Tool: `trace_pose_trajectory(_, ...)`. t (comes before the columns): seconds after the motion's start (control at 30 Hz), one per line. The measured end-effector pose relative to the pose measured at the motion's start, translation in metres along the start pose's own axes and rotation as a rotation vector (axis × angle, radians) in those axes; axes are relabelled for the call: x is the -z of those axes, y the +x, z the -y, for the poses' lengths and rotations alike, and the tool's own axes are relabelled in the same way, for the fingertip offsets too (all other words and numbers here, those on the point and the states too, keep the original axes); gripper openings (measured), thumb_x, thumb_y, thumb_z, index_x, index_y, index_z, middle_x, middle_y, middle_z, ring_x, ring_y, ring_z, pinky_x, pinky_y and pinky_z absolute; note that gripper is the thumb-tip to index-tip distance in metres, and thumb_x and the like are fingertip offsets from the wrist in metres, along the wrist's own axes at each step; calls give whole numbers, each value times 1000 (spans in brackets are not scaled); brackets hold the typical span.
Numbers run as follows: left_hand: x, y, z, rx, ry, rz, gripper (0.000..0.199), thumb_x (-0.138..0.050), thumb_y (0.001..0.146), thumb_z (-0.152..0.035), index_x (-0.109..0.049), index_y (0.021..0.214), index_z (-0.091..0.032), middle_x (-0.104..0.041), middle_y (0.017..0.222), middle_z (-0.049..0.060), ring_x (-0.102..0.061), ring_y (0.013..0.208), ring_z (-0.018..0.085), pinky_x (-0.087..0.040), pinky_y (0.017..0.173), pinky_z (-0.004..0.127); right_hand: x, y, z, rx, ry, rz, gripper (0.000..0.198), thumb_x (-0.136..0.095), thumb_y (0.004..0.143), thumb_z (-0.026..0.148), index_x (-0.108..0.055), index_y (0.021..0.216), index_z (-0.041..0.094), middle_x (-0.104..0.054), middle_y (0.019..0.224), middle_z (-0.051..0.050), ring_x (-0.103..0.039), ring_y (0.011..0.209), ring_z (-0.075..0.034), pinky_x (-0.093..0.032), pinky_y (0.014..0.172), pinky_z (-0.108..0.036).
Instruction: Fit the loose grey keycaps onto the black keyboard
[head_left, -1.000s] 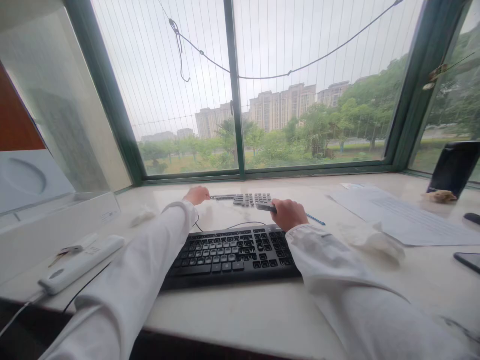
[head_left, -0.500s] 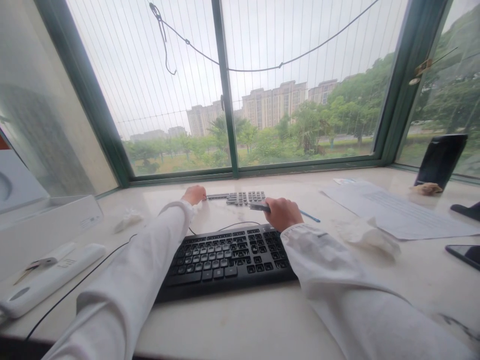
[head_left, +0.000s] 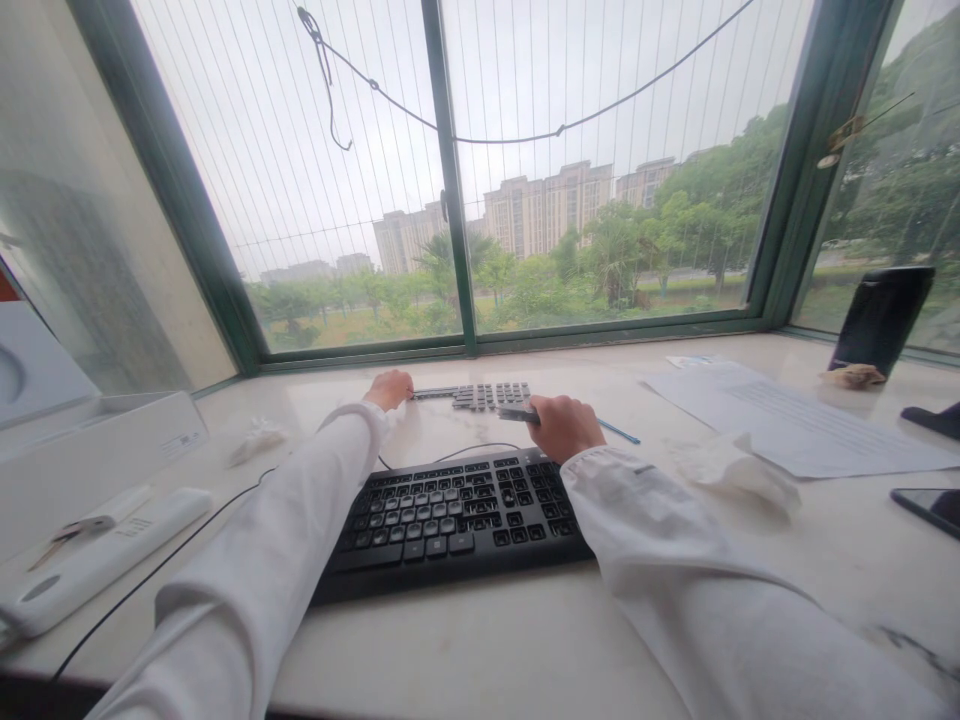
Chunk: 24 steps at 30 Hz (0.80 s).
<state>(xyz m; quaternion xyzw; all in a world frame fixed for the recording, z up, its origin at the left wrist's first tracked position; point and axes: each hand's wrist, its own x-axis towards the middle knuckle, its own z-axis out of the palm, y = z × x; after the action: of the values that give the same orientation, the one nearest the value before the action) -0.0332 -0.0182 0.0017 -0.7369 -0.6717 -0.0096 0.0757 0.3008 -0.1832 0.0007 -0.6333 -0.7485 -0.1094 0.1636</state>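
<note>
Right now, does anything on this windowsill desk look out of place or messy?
Yes. A second, thin keyboard lies behind the black keyboard, with the left hand at its end and the right hand holding a dark tool over it. Crumpled tissues sit beside the printed papers, another to the left.

A black plastic keyboard with pale key legends (head_left: 450, 515) lies on the cream, faintly grey-veined stone tabletop (head_left: 510, 640). Behind it sits a smaller grey slab of loose keys (head_left: 484, 396). Both sleeves (head_left: 300, 540) are white. A thin blue pen (head_left: 619, 432) lies beside white printed paper sheets (head_left: 795, 425). The window frame (head_left: 448, 180) is dark green.
</note>
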Motion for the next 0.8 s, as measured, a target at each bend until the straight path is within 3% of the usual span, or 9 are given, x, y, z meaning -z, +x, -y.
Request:
trace_pose_trajectory(0.3, 4, -3, -4, -12, 25, 4, 20, -56, 77, -28, -71, 74, -16, -65, 57, 6, -61, 58, 15, -38, 64, 23, 3, -1, 2, -11, 0, 14, 30, -39, 88, 28, -67, 95, 19, -68, 88, -12, -64, 82, -23, -42, 71, -31)
trace_pose_trajectory(0.8, 13, -9, -1, 6, 26, -2, 19, -58, 77, -28, -73, 83, -19, -67, 58, 4, -62, 56, 14, -40, 66, 23, 0, 0, 0, 6, 24, -23, 32, -38, 88, 30, -67, 94, 20, -68, 85, -12, -64, 79, -23, -43, 71, -32)
